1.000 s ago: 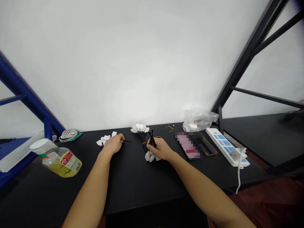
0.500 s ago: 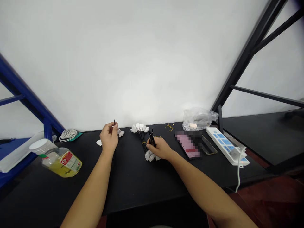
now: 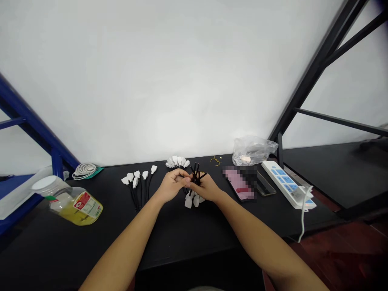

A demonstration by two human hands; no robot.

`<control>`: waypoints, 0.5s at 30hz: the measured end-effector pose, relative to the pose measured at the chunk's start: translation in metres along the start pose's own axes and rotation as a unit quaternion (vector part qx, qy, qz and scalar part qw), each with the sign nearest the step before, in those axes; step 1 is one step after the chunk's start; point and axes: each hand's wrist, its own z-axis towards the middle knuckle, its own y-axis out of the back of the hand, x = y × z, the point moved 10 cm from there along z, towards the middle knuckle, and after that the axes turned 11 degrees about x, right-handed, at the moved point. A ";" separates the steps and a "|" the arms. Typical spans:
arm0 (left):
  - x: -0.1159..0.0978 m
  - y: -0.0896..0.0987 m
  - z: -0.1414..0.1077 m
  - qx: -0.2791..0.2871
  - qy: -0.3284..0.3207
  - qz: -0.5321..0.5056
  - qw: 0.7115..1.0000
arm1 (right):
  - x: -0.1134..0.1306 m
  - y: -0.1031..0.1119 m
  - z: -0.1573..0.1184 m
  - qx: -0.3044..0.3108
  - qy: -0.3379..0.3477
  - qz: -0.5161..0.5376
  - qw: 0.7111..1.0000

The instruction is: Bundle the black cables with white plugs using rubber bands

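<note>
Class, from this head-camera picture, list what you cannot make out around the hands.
Head view:
Where the black cables with white plugs end: hidden by the left hand and right hand.
Pink-and-black phone: pixelated.
Plastic jar of yellow liquid: label too small to read.
Clear plastic bag: contents blurred by crumpled film.

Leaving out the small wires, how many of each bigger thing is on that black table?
Phones: 2 (one is blurred)
Power strips: 1
Plastic bags: 1
Jars: 1
Coils of white cable: 1
Total: 6
</note>
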 end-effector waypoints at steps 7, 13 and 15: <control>-0.006 0.083 -0.015 -0.150 0.080 0.406 0.898 | -0.001 0.001 -0.001 -0.005 -0.017 -0.050 0.999; 0.054 0.155 -0.044 -0.083 0.361 0.469 0.802 | 0.003 0.003 0.000 -0.002 -0.016 -0.030 0.999; 0.069 0.151 -0.047 -0.032 0.394 0.463 0.793 | 0.003 0.003 0.000 -0.002 -0.019 -0.027 0.999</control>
